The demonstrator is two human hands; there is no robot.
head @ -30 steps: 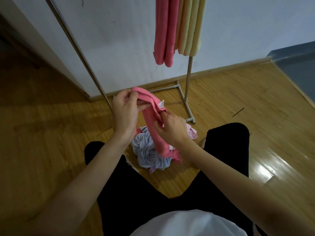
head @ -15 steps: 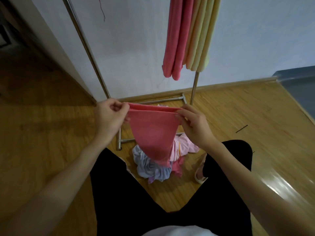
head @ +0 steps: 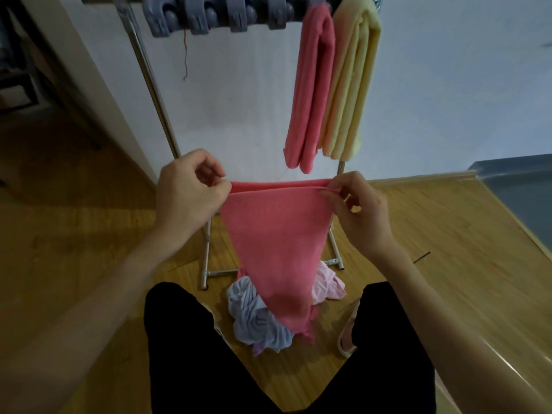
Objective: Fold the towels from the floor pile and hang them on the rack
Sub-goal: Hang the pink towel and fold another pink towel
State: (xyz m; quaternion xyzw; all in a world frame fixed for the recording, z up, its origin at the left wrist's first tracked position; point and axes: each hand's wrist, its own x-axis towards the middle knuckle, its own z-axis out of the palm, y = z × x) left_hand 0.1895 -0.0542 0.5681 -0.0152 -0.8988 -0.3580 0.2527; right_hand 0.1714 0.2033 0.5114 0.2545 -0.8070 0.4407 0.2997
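In front of the rack [head: 155,94], a pink towel [head: 274,234] is held up by its top edge between the two hands. The left corner is pinched by the curled fingers of the left hand [head: 188,192], the right corner by the thumb and forefinger of the right hand [head: 361,210]. A second ago the towel was bunched in a twisted rope low over the pile; since then it has been spread flat and raised, and the hands have been drawn apart. Two layers are seen along the top edge, so a first fold is judged to be made, and further folding or hanging over the bar is judged to come next.

The towel is a soft, matte cloth with a fine nap. It is pulled straight at the top and narrows to a point below, where its tip hangs in front of the pile [head: 260,321] on the floor [head: 74,249]. The pile is made up of crumpled lilac and pale pink cloths, loosely heaped near the rack's foot.

On the far bar, a pink folded towel [head: 310,91] and a yellow towel [head: 349,85] are already hung side by side, thick and plush. Grey plastic clips [head: 218,13] are lined along the bar to their left. The rack is made of thin, shiny metal tube.
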